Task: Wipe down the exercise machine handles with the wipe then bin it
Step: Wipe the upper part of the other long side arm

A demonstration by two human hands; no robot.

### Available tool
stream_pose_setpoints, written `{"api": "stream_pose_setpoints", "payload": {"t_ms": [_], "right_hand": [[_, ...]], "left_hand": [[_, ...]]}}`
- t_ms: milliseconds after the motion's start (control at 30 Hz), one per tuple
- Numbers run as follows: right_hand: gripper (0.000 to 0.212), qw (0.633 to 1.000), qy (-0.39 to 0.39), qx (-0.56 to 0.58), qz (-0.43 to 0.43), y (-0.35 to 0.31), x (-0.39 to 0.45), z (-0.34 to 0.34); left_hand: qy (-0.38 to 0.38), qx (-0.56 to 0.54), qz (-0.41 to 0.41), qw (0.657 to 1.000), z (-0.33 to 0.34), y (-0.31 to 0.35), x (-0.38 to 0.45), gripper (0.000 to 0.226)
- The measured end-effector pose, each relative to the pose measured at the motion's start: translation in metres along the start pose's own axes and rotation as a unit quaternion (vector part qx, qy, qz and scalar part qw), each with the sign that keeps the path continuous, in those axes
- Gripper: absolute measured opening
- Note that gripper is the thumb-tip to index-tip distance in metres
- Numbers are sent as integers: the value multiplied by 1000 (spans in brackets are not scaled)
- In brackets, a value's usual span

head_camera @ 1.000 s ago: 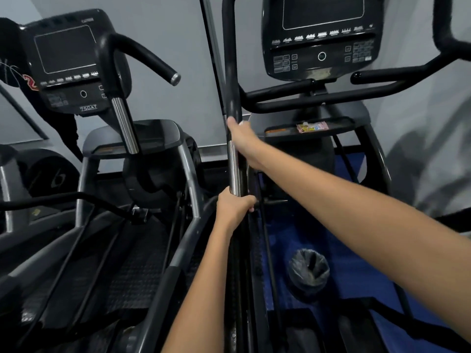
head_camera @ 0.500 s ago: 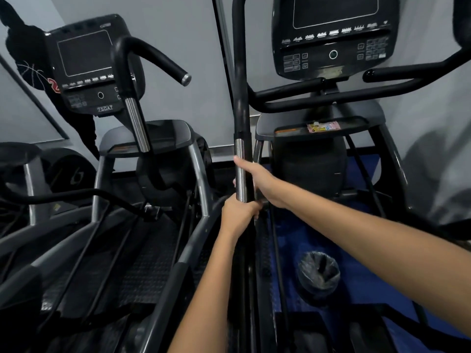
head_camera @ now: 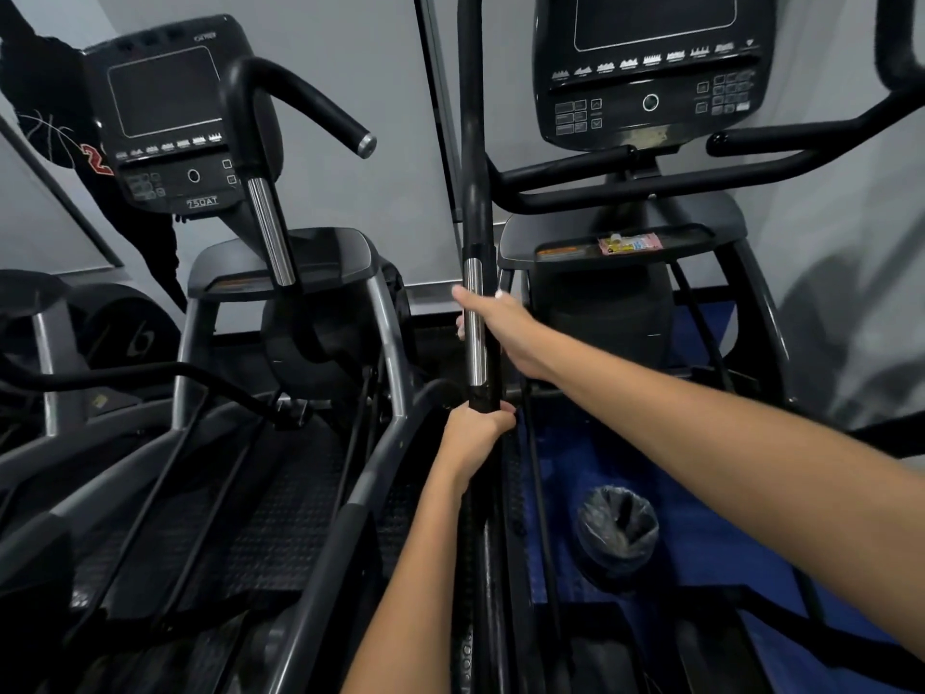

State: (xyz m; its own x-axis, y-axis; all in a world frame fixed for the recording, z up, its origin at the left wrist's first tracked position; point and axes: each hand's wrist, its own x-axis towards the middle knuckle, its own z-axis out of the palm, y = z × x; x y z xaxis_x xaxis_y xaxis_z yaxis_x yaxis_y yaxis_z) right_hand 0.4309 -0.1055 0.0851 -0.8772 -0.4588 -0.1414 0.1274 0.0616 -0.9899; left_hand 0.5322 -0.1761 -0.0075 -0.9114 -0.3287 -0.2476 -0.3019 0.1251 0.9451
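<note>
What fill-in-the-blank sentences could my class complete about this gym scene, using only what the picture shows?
1. The right hand is wrapped around the shiny ____ section of the upright handle.
2. The left hand grips the same handle ____ the right hand.
3. The bin on the blue floor is lined with a plastic ____.
4. The model label on the left console reads ____.

Missing words: chrome; below; bag; 750AT

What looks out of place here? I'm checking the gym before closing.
A pink wrapper lies loose on the tray under the right console, and the console's lower edge looks scuffed. Otherwise nothing stands out: both hands grip the upright handle bar.
</note>
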Motion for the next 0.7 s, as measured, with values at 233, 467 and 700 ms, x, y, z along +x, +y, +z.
{"api": "stream_pose_setpoints", "payload": {"t_ms": [233,467,700], "right_hand": [[133,999,-41,-8,-23,-11,8,0],[109,997,57,-15,-54,-61,8,14],[80,994,51,-94,-19,23,-30,20]], "left_hand": [[18,6,-15,1000,4,-22,-6,40],[9,22,-10,1000,5,-27,-9,35],[14,38,22,999,5,-19,-10,33]]}}
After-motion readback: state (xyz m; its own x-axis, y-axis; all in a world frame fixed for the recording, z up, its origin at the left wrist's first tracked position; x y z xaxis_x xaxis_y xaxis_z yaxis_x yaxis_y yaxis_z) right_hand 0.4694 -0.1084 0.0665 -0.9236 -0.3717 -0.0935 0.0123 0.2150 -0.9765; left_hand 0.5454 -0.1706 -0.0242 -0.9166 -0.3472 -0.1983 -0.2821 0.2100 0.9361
